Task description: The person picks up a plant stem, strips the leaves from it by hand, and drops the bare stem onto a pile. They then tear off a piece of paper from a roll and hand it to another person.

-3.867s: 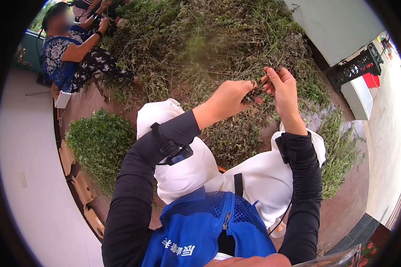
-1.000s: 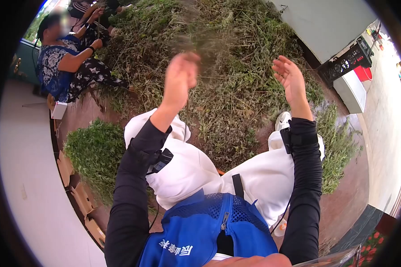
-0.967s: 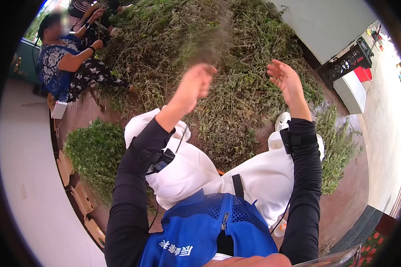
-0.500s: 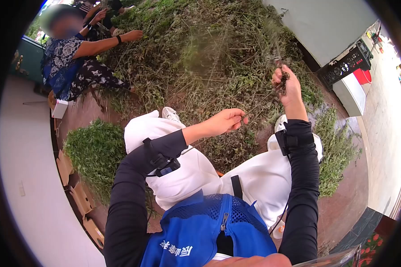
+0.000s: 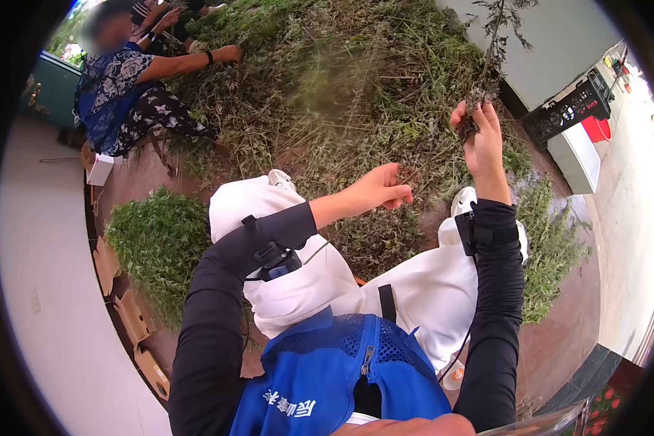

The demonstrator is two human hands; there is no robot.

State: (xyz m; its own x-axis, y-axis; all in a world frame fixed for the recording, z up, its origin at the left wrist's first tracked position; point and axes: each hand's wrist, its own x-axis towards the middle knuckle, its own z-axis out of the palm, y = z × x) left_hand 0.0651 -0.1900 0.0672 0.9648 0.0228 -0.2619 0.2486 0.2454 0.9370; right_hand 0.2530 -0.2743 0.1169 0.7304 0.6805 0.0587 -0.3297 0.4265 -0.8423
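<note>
In my right hand [image 5: 481, 142] is a dry, dark-leaved plant stem [image 5: 497, 36]. Its leafy top stands upward past the hand, against the pale panel at the upper right. My left hand [image 5: 378, 190] hovers over the near edge of the plant heap [image 5: 356, 145], left of and lower than the right hand. Its fingers are curled in with the thumb near them; whatever they pinch, if anything, is too small to make out. The heap is a wide tangle of cut green and grey-brown stems spread over the floor in front of my shoes.
A bushy green pile [image 5: 156, 251] lies at my left, another pile [image 5: 548, 254] at my right. A person in a floral top [image 5: 116, 80] sits at the heap's left edge, with another person partly visible behind. A red bucket [image 5: 596, 129] and white box [image 5: 575, 156] stand at right.
The held stem has swung more upright and its leafy top now shows clearly. My right hand moved slightly right; my left hand rose a little. The view shifted slightly.
</note>
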